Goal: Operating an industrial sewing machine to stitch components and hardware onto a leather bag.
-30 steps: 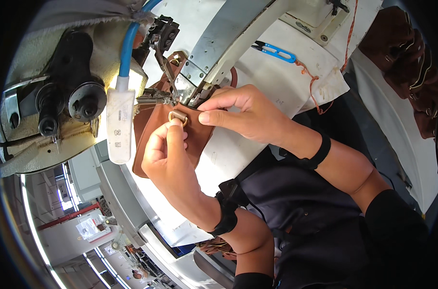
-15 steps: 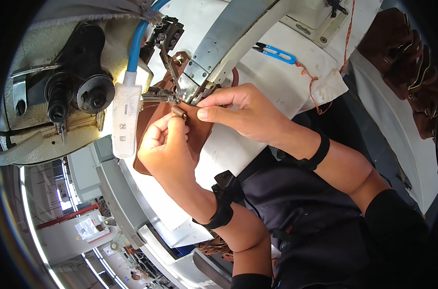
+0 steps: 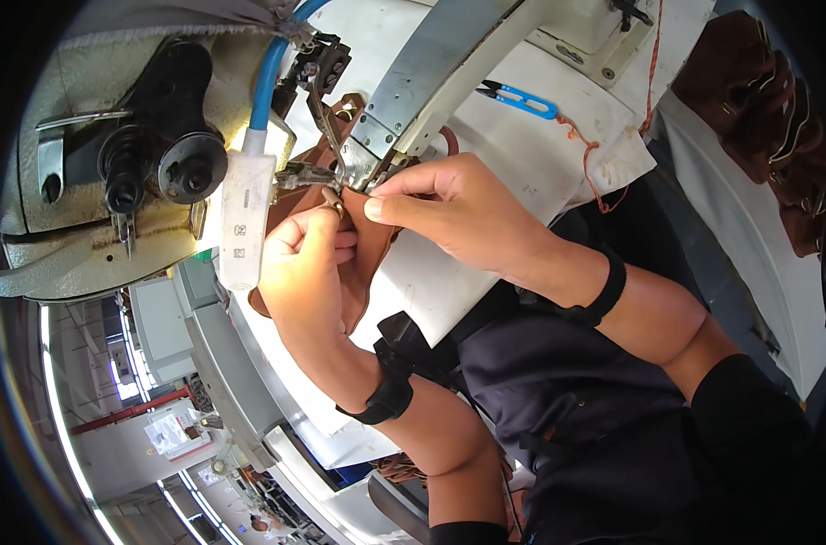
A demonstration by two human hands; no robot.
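Note:
A brown leather piece (image 3: 366, 263) lies under the presser foot (image 3: 338, 178) of a sewing machine, on the machine's narrow metal arm (image 3: 413, 91). My right hand (image 3: 458, 211) pinches the leather's edge between thumb and forefinger, just right of the foot. Close to the foot on the left, my left hand (image 3: 306, 259) is closed on the leather, fingers curled, by a small tab with a metal ring (image 3: 334, 200). Part of the leather is hidden behind my left hand.
A white lamp (image 3: 247, 222) on a blue flexible neck hangs left of my hands. Blue thread snips (image 3: 522, 101) lie on the white table covering (image 3: 495, 145), orange thread (image 3: 587, 163) beside them. Brown leather goods with zips (image 3: 758, 109) sit at far right.
My left hand and wrist have shifted slightly left, turning the leather a little. My right hand keeps its pinch almost in place. The view has moved slightly.

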